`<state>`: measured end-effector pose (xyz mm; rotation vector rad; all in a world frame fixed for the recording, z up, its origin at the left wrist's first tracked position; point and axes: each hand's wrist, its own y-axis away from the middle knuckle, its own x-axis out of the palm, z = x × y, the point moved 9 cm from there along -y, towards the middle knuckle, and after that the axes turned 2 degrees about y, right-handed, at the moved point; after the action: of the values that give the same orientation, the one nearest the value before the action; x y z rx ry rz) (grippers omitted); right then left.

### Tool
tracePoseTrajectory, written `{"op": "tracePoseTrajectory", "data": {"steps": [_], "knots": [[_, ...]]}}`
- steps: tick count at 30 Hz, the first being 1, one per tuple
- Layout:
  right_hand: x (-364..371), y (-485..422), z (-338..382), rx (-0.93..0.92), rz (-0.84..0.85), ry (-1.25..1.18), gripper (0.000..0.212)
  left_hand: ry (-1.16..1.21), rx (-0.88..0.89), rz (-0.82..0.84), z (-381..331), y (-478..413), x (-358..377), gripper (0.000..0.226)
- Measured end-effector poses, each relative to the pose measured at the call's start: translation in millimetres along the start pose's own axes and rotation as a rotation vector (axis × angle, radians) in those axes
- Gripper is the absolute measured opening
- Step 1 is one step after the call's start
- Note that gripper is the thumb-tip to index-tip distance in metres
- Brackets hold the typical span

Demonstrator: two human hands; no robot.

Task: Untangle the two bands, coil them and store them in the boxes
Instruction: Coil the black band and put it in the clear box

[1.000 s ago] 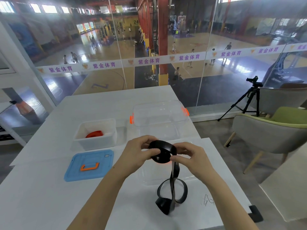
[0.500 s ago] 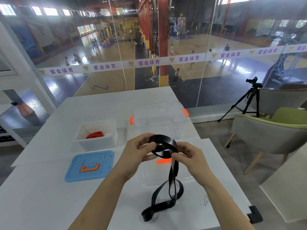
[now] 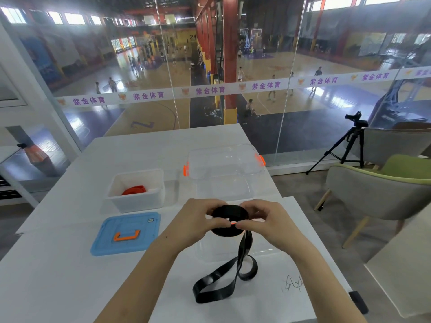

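Both hands hold a black band [image 3: 229, 212] above the white table [image 3: 58, 276]. My left hand [image 3: 198, 220] and my right hand [image 3: 263, 220] pinch its coiled part between them. The loose tail [image 3: 221, 280] of the black band hangs down and lies looped on the table. An orange band [image 3: 134, 190] lies coiled inside a small white box [image 3: 137, 201] at the left. A large clear box [image 3: 224, 169] with orange clips stands behind my hands. A clear lid [image 3: 233, 252] lies under my hands.
A blue lid [image 3: 126, 233] with an orange handle lies left of my hands. A glass wall rises behind the table. To the right stand a green-cushioned chair [image 3: 382, 197] and a camera tripod [image 3: 347, 145]. The table's right edge is close to my right forearm.
The coil has been wound tighter between my hands. The loose tail has shifted on the table and its end now lies spread out to the left.
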<state>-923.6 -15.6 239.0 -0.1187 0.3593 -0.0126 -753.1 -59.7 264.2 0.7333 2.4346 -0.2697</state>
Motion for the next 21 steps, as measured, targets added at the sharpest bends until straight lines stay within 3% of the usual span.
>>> {"op": "tracePoseTrajectory", "data": {"steps": [10, 16, 21], "knots": [[2, 0, -17, 0.062, -0.077, -0.19, 0.036, 0.517, -0.09, -0.2, 16, 5, -7, 0.024], [-3, 0, -13, 0.063, -0.082, -0.06, 0.032, 0.355, -0.133, -0.069, 26, 7, -5, 0.022], [-3, 0, 3, 0.03, 0.021, 0.122, 0.028, 0.132, -0.12, -0.062, 22, 4, -10, 0.05]]}}
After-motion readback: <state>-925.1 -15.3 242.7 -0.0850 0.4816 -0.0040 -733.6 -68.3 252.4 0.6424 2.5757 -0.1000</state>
